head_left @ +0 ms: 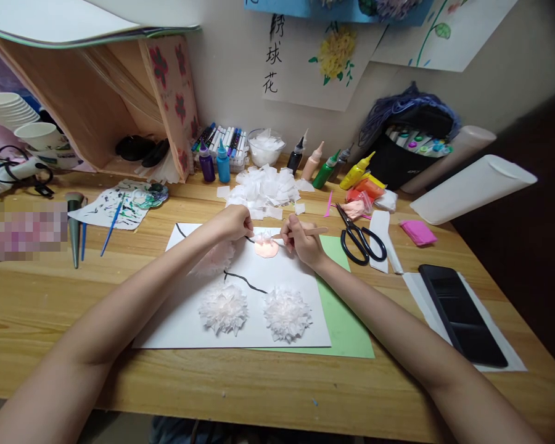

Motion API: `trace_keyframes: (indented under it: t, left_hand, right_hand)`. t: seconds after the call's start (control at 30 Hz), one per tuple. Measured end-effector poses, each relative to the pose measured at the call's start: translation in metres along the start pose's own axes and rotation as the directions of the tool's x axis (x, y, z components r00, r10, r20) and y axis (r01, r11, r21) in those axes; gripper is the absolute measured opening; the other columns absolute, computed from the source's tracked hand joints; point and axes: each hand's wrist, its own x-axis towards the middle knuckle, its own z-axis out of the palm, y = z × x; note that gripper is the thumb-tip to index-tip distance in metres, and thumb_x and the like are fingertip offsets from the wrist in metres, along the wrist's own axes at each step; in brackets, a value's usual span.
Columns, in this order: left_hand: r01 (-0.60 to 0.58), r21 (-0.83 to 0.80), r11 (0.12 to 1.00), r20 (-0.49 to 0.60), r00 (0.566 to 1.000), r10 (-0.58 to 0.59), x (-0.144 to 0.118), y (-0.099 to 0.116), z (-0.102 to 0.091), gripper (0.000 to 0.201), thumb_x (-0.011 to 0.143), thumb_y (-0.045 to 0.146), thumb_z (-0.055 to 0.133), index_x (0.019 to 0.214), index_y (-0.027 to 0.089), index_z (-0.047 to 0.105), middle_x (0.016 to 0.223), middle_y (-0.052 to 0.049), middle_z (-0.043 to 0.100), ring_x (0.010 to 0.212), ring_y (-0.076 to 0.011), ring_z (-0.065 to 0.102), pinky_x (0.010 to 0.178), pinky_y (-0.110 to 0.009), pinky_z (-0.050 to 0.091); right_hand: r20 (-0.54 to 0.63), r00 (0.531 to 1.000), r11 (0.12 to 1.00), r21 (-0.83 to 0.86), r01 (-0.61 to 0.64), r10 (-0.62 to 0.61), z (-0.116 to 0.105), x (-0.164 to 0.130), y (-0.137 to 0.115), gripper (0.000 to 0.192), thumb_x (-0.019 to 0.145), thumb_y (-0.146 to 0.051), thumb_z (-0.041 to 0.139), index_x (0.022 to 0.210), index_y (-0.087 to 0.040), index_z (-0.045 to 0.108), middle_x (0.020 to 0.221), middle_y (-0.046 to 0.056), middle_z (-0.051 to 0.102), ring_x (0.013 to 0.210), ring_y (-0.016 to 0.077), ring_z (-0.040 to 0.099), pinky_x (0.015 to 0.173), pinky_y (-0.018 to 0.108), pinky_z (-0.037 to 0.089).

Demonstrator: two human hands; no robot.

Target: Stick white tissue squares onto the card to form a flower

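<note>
My right hand [303,242] grips a wooden craft stick [317,231], its thin end at a flat peach clay disc [266,248] on a white sheet of paper [180,330]. Small whitish tissue bits stand along the disc's upper edge. To the left of the disc is my left hand [235,222], its fingertips pinched together; anything between them is too small to make out. Two fluffy white tissue flowers [223,309] sit low on the sheet. A pinkish one [215,258] is partly hidden under my left forearm. Black painted lines [245,280] run between them.
Behind the sheet lies a heap of white tissue squares [263,188], with paint bottles [326,169] and markers [222,142] beyond. Black scissors [358,237] rest to the right, near a black phone-like slab [462,314]. Brushes [113,225] lie left. Green paper [346,320] sits under the sheet.
</note>
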Motion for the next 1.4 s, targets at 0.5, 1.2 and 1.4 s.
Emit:
trace_keyframes:
  t: [0.5,1.2,1.4]
  left_hand:
    - [-0.011,0.018,1.000,0.001,1.000,0.011,0.0005,-0.0007,0.0000,0.017,0.067,0.018,0.063,0.081,0.011,0.070,0.078,-0.006,0.070,0.066,-0.0131,0.059,0.055,-0.020,0.040]
    - [-0.023,-0.002,1.000,-0.010,1.000,0.023,0.0034,-0.0055,0.0034,0.011,0.066,0.017,0.064,0.076,0.014,0.069,0.074,-0.004,0.069,0.065,-0.0120,0.059,0.055,-0.019,0.039]
    - [-0.016,-0.001,1.000,-0.019,1.000,0.016,0.0004,-0.0041,0.0014,0.013,0.066,0.017,0.065,0.078,0.013,0.068,0.076,-0.005,0.069,0.066,-0.0127,0.059,0.055,-0.020,0.039]
  right_hand:
    - [-0.047,0.985,0.980,-0.115,0.162,-0.168,0.0029,-0.0021,-0.0007,0.059,0.093,-0.051,0.025,0.046,-0.021,0.043,0.039,-0.002,0.041,0.040,0.0102,0.043,0.051,0.027,0.035]
    - [0.013,0.986,0.979,-0.116,0.167,-0.166,0.0028,0.0002,0.0012,0.056,0.095,-0.048,0.021,0.049,-0.020,0.039,0.046,-0.003,0.038,0.044,0.0092,0.039,0.052,0.025,0.033]
    - [0.093,0.980,0.961,-0.199,0.190,-0.174,0.0065,0.0022,-0.0008,0.052,0.095,-0.046,0.022,0.052,-0.020,0.037,0.050,-0.002,0.042,0.049,0.0104,0.041,0.054,0.026,0.033]
